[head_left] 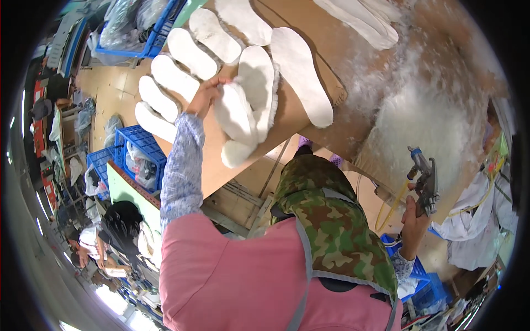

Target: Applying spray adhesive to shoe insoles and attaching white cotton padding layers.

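My left hand point(205, 98) reaches over the brown board with its fingers closed on the edge of a white insole point(234, 114). Another insole with a fluffy edge point(259, 83) lies against it, and a rounded white end point(236, 153) pokes out below. Several more white insoles point(175, 75) are laid out side by side around the hand, and a large one point(302, 77) lies to the right. At the right, clear of the insoles, my right hand point(414, 220) grips a spray gun point(425, 182) with a yellow hose point(391, 209).
White fluff and residue point(411, 121) coat the right part of the work surface. More white pieces point(364, 22) lie at its far side. Blue crates point(141, 154) with plastic bags stand on the floor at left. Another person point(91, 245) is at lower left.
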{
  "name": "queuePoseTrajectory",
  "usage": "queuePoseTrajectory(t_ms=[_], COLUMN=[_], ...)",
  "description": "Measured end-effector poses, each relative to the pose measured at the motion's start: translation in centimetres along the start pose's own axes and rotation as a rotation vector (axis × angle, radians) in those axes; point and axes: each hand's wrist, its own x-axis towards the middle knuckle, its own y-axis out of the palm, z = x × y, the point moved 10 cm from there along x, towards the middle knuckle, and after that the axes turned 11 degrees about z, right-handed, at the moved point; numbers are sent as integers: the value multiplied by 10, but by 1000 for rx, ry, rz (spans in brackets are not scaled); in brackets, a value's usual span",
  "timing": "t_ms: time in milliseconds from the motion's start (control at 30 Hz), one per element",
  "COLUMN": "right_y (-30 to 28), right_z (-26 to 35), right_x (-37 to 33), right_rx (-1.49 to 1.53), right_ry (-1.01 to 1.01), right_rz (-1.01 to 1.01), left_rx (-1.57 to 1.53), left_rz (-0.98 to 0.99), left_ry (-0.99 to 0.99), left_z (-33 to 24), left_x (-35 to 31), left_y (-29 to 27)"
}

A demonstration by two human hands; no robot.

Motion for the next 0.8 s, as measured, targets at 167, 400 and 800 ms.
queuePoseTrajectory(t_ms=[167, 400, 800], right_y=[6, 22, -26], right_z=[-2, 1, -29], right_x=[1, 23, 40], right_rx=[-36, -92, -15], right_ry=[74, 26, -19], right_rz=[5, 161, 168], left_rx=[63, 207, 178], left_rz=[170, 18, -280], left_ry=[19, 206, 335], left_z=[-21, -45, -40], left_x=[-77, -153, -228], left_y=[64, 102, 122])
